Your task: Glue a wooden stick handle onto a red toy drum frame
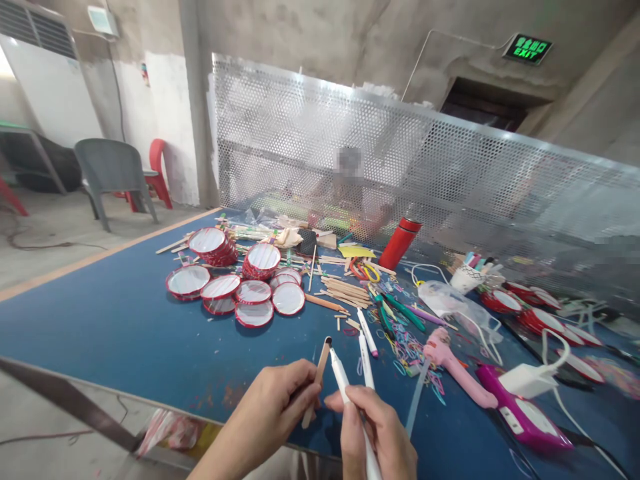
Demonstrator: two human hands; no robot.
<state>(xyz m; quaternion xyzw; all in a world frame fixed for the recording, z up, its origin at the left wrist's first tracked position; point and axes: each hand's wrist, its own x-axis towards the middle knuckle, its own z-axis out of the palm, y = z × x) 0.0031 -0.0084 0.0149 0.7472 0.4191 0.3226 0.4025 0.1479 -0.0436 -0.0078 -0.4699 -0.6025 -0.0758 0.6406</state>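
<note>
Right now, the left hand point(270, 413) is curled shut around a wooden craft stick point(315, 380), and the right hand point(375, 433) is curled around a white marker pen point(345, 390) with a black tip. The tip is just beside the top of the stick, up over the blue table point(100, 320). Two more white pens point(367, 347) lie close by. Past them are round drums point(253, 313) with red edges, a heap of thin sticks point(345, 292), and a red bottle point(400, 243). To the right are a pink glue gun point(450, 370) and bright rubber bands point(413, 353). A person point(350, 180) is behind a metal screen point(320, 133) full of holes. High up, a green sign point(527, 49) says EXIT.
</note>
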